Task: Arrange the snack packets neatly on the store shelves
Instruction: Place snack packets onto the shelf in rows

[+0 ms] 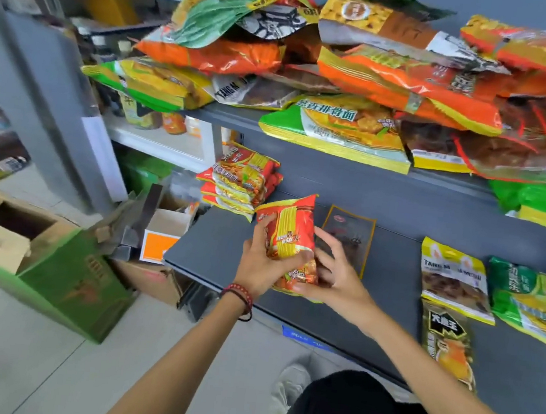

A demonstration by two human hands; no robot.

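Head view: it is the only view, so every line below reads from it.
Left hand: your left hand (260,263) grips the red noodle packets (290,239), fingers curled round their left side and thumb across the front.
Right hand: your right hand (335,277) pinches the lower end of the same bundle, thumb in front and fingers spread behind.
Where the packets are: they are lifted and tilted above the lower shelf (213,244), near its front edge and short of the red stack (240,183) at the back left corner.
Slip risk: you seem to hold more than one glossy packet. If your grip loosens, the lower one could slide out and drop past the front edge towards the cardboard boxes (26,231).
Stack risk: the red stack already leans unevenly, and a packet set on it askew could push it off the left end.
Snag risk: the dark flat packet (350,228) lies just behind your right fingers, and a sweep back could drag it out of line.
Overhead risk: the green packet (336,132) overhangs the upper shelf (234,115) front edge under a loose heap. A bump as you lift could bring it down.
Front-edge risk: the black packet (449,346) sits at the lower shelf's front edge, near your right forearm, and a nudge could tip it off.
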